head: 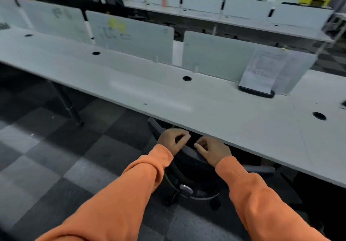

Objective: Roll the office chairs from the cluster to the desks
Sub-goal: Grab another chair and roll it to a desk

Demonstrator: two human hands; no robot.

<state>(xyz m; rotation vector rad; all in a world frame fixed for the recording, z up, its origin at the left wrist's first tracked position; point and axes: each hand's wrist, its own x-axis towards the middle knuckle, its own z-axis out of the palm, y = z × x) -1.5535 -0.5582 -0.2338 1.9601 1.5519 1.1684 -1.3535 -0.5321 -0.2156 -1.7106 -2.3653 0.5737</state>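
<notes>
The left hand (173, 139) and right hand (213, 151) are curling over the chair (189, 158) back's top edge. The chair is sitting half under the desk (168, 95). Judged heavy but free-rolling, and that stiff top edge is offering the best hold.

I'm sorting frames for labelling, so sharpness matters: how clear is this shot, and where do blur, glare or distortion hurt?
Head view: the left hand and right hand on the office chair are fairly sharp; the far desk rows are soft; pale glare streaks the near desk; the wide lens bends its edge; the shadow beneath hides the chair's seat.
</notes>
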